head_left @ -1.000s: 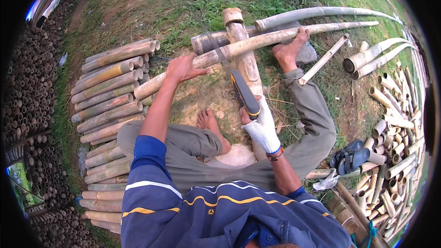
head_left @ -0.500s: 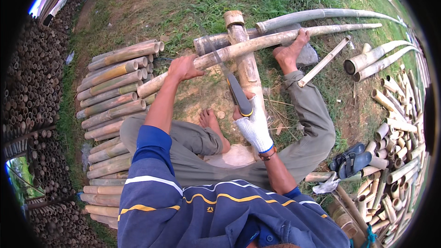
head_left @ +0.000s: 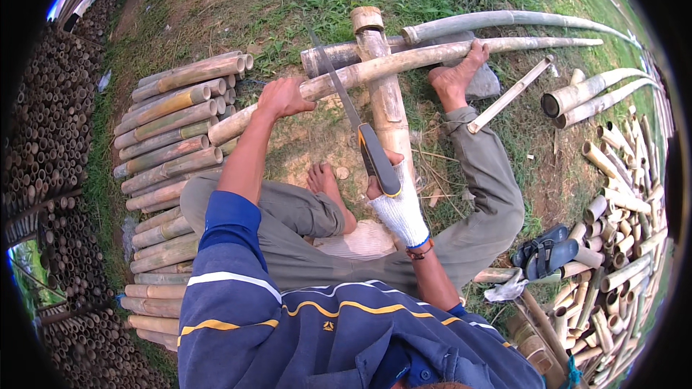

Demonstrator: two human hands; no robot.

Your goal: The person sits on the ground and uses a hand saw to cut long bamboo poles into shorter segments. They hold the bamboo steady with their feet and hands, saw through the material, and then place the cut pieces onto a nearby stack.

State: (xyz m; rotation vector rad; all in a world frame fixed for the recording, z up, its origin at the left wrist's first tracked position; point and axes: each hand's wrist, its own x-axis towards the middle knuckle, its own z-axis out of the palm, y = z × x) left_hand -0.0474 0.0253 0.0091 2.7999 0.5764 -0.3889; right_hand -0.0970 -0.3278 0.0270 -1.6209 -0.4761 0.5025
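My left hand (head_left: 285, 97) is closed round a long bamboo pole (head_left: 414, 60) near its left end. The pole lies across an upright-looking thick bamboo piece (head_left: 388, 101) with a notched far end. In a white fingerless-looking glove, my right hand (head_left: 398, 205) grips the dark handle of a hand saw (head_left: 376, 155). Its long blade slants up to the left across the pole, just right of my left hand. Whether the teeth have bitten in cannot be made out. My right foot (head_left: 459, 76) presses on the pole farther right.
Stacked cut bamboo lengths (head_left: 169, 130) lie at the left. Long bamboo poles (head_left: 504, 21) stretch away at the far right, beside a grey stone (head_left: 483, 83). Sandals (head_left: 546, 252) and a heap of short bamboo offcuts (head_left: 620, 245) lie at the right. A split bamboo strip (head_left: 510, 95) rests against my knee.
The saw has slid slightly, its handle moving a little nearer to me along with my right hand. My left hand keeps its grip on the pole. The whole view has shifted slightly.
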